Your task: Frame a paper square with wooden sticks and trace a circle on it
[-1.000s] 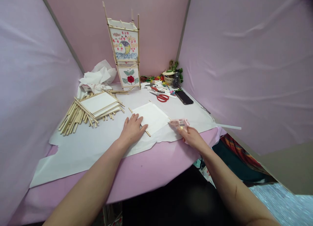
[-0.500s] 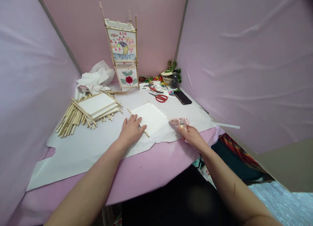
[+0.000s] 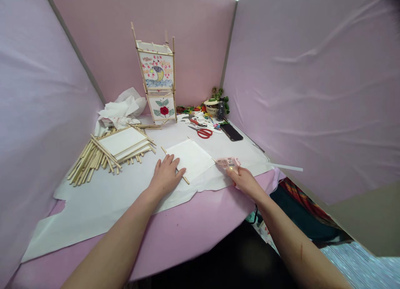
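A white square panel (image 3: 192, 159) lies on the white sheet, a thin wooden stick (image 3: 185, 179) along its left edge. My left hand (image 3: 165, 173) rests flat with spread fingers on that stick and the panel's left side. At the panel's right corner, my right hand (image 3: 243, 179) is wrapped round a pink glue gun (image 3: 228, 163) with a small light lit. Its tip meets or nearly meets the corner. A white glue stick (image 3: 286, 167) projects from the rear of the gun.
Behind stands a stick-framed lantern (image 3: 158, 74) with drawings. Left are bundled sticks (image 3: 81, 164), framed panels (image 3: 123, 142) and crumpled paper (image 3: 123, 109). Red scissors (image 3: 204, 133), a phone (image 3: 231, 131), a bowl (image 3: 211, 109) and small tools lie at the back right.
The view has tilted up a little, so the table sits lower in the picture. Both hands keep nearly the same places at the panel.
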The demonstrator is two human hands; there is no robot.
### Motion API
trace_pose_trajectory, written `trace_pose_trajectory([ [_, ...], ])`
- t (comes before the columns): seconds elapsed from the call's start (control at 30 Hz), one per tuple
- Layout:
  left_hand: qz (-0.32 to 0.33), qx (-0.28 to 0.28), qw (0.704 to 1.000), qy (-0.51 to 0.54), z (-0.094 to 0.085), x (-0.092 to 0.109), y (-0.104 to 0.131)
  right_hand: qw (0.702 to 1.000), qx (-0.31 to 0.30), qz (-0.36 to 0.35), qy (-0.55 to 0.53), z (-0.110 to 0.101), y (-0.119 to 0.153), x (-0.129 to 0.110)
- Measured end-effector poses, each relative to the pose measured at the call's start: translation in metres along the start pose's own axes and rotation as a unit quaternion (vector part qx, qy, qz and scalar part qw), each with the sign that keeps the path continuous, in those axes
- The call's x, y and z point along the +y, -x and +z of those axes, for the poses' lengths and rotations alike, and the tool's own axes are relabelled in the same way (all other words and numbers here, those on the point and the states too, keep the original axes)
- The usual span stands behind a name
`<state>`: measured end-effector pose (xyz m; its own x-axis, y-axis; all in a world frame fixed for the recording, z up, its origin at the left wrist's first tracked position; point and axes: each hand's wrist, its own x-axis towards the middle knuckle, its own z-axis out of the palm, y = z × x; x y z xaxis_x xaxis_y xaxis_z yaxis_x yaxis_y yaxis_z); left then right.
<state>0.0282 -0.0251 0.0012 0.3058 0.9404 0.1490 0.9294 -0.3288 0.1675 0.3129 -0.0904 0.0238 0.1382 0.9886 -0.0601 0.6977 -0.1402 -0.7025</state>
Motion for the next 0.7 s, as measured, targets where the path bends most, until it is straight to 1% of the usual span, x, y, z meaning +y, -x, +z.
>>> trace_pose_trajectory([
  [0.13, 0.002, 0.000, 1.000, 0.003, 0.000, 0.000, 0.000, 1.000, -0.006, -0.004, 0.008, -0.005, 0.000, -0.007],
  [0.3, 0.005, 0.004, 1.000, 0.007, 0.001, -0.001, -0.001, 1.000, -0.006, -0.001, -0.006, -0.005, -0.005, -0.012],
  [0.43, 0.003, 0.004, 1.000, 0.011, 0.002, -0.001, -0.001, 1.000, -0.014, -0.006, 0.010, -0.003, -0.009, -0.011],
  [0.57, 0.002, 0.001, 1.000, 0.015, 0.001, 0.000, 0.000, 1.000, -0.024, 0.000, 0.004, 0.000, -0.012, -0.010],
  [0.7, 0.002, 0.000, 1.000, 0.018, 0.000, 0.000, 0.000, 1.000, -0.019, 0.008, 0.003, 0.001, -0.013, -0.009],
])
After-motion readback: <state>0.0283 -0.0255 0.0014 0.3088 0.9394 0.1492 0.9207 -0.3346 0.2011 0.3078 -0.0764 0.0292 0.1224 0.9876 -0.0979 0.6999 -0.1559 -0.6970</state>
